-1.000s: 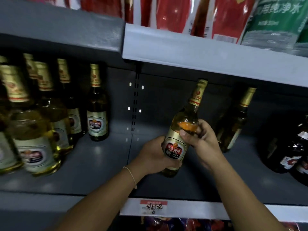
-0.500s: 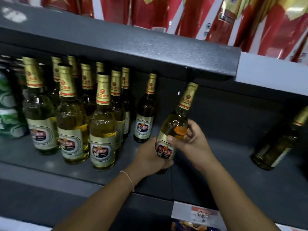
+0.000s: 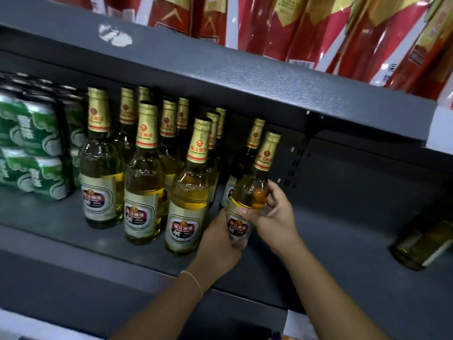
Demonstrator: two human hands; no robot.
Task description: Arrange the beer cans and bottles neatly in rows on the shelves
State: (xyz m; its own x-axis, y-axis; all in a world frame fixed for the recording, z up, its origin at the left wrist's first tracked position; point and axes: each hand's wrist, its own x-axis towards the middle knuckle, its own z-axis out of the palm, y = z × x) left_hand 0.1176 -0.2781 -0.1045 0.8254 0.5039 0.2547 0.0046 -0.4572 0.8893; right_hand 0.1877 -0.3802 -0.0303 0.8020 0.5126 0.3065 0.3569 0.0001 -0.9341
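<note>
twelve beer bottles (image 3: 143,182), two hands (image 3: 221,244), stacked green cans (image 3: 36,153) too many to count

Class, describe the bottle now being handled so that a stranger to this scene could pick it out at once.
Find the grey shelf under the red packs. Just right of the bottle rows stands the held bottle. It alone is tilted and gripped by both hands, left hand low, right hand at its shoulder.

We are gripping a beer bottle (image 3: 247,192) with both hands — left hand (image 3: 218,244) around its base, right hand (image 3: 274,217) at its shoulder — just beside the standing bottles (image 3: 144,177) on the grey shelf (image 3: 331,217), green cans (image 3: 31,148) sitting farther left.
</note>
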